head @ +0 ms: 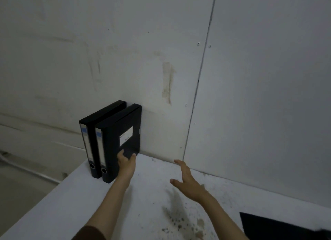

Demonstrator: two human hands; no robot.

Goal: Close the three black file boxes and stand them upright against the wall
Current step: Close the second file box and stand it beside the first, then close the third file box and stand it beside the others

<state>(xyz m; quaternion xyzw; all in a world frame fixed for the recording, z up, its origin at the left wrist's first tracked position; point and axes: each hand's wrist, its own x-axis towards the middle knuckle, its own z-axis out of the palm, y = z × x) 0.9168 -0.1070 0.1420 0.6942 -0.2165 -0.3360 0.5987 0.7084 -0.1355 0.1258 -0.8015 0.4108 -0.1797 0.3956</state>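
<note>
Two black file boxes stand upright side by side at the back left of the table, their far ends touching the wall point(161, 60). The left box point(89, 143) and the right box point(118, 139) both show white spine labels and a round finger hole low down. My left hand point(126, 161) rests with spread fingers against the lower side face of the right box. My right hand point(188, 180) hovers open above the table, apart from the boxes, holding nothing. A third black box point(279, 227) lies flat at the bottom right corner, partly cut off by the frame.
The white table point(100, 209) has a left edge that drops to the floor just beside the left box. Dark stains and specks point(180, 220) mark the tabletop in front of me. The grey wall has a vertical panel seam point(198, 82) right of the boxes.
</note>
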